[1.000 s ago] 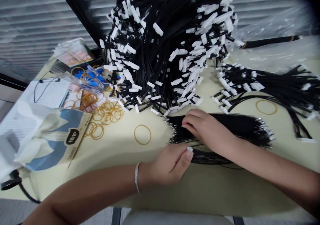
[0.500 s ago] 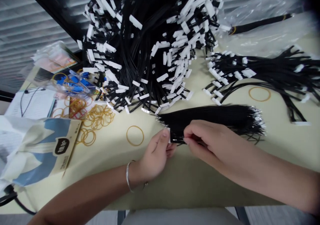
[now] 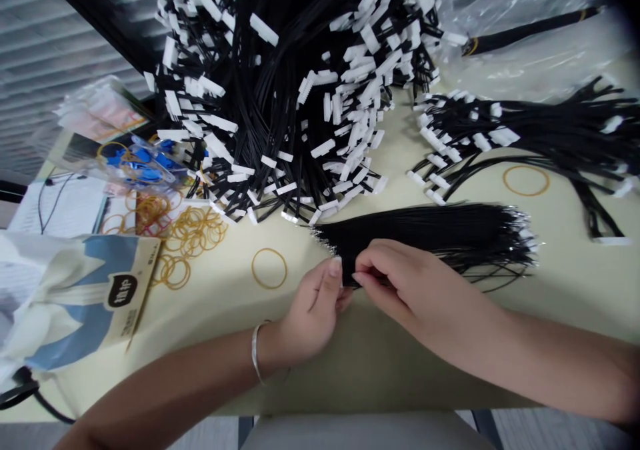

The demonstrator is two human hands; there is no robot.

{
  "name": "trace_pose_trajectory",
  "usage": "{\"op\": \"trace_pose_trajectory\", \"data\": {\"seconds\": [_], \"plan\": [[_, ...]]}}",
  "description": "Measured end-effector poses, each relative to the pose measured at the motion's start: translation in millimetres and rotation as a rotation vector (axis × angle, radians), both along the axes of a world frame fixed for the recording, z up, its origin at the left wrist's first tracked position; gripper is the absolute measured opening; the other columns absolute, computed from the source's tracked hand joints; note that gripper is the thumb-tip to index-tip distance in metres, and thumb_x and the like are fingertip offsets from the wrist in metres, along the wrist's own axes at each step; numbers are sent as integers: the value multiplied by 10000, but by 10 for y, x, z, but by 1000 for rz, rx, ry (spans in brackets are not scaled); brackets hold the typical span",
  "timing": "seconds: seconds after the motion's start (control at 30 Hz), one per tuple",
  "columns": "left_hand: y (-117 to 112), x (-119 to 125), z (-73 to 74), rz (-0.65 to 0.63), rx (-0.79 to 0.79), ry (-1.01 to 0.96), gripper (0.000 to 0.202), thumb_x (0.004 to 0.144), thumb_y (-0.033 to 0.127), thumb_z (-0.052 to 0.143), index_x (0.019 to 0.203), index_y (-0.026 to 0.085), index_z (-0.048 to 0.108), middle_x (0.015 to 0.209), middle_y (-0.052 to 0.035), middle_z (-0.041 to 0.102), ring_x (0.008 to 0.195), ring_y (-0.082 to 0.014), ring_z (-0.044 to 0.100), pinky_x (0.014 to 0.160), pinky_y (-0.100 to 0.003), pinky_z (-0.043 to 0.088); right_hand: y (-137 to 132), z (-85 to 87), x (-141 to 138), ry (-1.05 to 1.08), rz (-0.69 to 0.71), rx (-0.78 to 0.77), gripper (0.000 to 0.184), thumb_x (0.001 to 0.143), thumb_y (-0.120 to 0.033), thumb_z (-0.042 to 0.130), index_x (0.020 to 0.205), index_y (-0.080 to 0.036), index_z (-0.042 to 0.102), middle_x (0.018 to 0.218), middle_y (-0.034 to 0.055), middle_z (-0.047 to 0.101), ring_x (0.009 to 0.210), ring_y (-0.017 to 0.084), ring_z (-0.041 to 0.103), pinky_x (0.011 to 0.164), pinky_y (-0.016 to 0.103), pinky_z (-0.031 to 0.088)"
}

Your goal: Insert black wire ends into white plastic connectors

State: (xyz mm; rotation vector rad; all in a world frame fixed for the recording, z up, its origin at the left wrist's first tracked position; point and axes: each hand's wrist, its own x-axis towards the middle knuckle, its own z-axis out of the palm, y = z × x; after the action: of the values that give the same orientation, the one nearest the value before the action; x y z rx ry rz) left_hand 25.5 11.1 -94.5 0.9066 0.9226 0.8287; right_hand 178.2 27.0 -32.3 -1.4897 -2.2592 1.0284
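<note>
Between thumb and fingers, my left hand (image 3: 311, 310) grips a small white connector (image 3: 340, 270), mostly covered by the thumb. Just to its right, my right hand (image 3: 407, 280) is closed in a pinch on a thin black wire, whose end is hidden by the fingertips. A flat bundle of black wires (image 3: 430, 227) with shiny metal tips at both ends lies behind and beneath both hands. Some strands spread loose at its right end.
A large heap of black cables (image 3: 280, 90) with white connectors stands at the back. More cables (image 3: 540, 130) lie right, near a plastic bag (image 3: 540, 70). Rubber bands (image 3: 197, 233), a single rubber band (image 3: 269, 268) and a tissue pack (image 3: 95, 297) are on the left.
My right hand has moved a little left, closer to the connector in my left hand. The left hand keeps its grip, and the view has shifted slightly.
</note>
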Motion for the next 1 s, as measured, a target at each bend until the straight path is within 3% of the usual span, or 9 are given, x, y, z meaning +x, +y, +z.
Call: {"op": "trace_pose_trajectory", "data": {"seconds": [0.2, 0.3, 0.4, 0.53, 0.8, 1.0], "plan": [[-68, -60, -64, -75, 79, 74, 395, 926, 474, 380, 696, 154, 404, 615, 37, 338, 513, -57, 252, 460, -212, 194, 222, 39, 196, 19, 138, 55, 144, 889, -235, 490, 782, -182, 570, 782, -6, 550, 695, 102, 503, 622, 243, 390], [-57, -69, -53, -102, 97, 68, 393, 936, 455, 366, 685, 154, 394, 604, 42, 331, 503, -55, 234, 462, -212, 195, 442, -53, 241, -19, 67, 190, 83, 853, -218, 544, 814, -179, 606, 846, 7, 571, 737, 106, 518, 648, 237, 405], [-15, -53, -33, -105, 99, 27, 418, 935, 490, 327, 668, 169, 343, 570, 55, 291, 483, -55, 221, 447, -209, 193, 556, -203, 166, -34, 99, 239, 59, 818, -159, 574, 792, -159, 627, 829, 18, 579, 738, 110, 527, 658, 233, 415], [39, -18, -22, -92, 74, -52, 466, 898, 580, 326, 645, 191, 283, 534, 77, 227, 449, -52, 221, 422, -199, 199, 567, -302, 49, -50, 156, 231, 67, 802, -128, 586, 774, -143, 645, 810, 28, 588, 727, 116, 528, 660, 238, 419], [73, -22, 17, -73, -23, -87, 494, 873, 601, 372, 620, 195, 252, 511, 83, 202, 424, -45, 222, 407, -182, 176, 580, -235, 13, -125, 161, 197, 133, 826, -168, 557, 773, -129, 672, 796, 54, 599, 694, 142, 532, 663, 279, 426], [68, -34, 28, -80, -33, -46, 506, 860, 618, 374, 610, 193, 263, 504, 77, 223, 421, -48, 208, 408, -187, 186, 546, -205, -10, -195, 120, 199, 152, 822, -106, 530, 755, -109, 666, 794, 76, 595, 707, 159, 525, 684, 297, 416]]}}
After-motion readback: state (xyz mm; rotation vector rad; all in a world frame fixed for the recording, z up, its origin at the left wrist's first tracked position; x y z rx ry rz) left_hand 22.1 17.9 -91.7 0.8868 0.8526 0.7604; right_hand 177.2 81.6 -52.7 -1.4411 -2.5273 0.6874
